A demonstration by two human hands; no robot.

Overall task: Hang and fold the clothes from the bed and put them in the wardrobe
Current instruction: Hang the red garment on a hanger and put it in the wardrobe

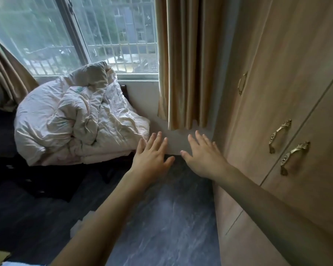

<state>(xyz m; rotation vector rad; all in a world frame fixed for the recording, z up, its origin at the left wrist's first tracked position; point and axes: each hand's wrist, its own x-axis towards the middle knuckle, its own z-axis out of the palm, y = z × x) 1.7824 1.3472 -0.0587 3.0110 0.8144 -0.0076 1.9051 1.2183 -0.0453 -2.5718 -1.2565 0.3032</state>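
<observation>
Both my arms reach forward over the dark floor. My left hand [152,153] and my right hand [202,152] are held out side by side, palms down, fingers straight and spread, holding nothing. The wooden wardrobe [288,77] fills the right side, its doors closed, with gold handles [279,135] just right of my right forearm. A crumpled pale quilt [75,120] lies heaped at the left below the window. A bit of light cloth [10,263] shows at the bottom left corner.
A tan curtain [186,60] hangs between the window [69,35] and the wardrobe. Grey floor [161,217] runs ahead to the white wall. Dark furniture [37,181] sits under the quilt at left.
</observation>
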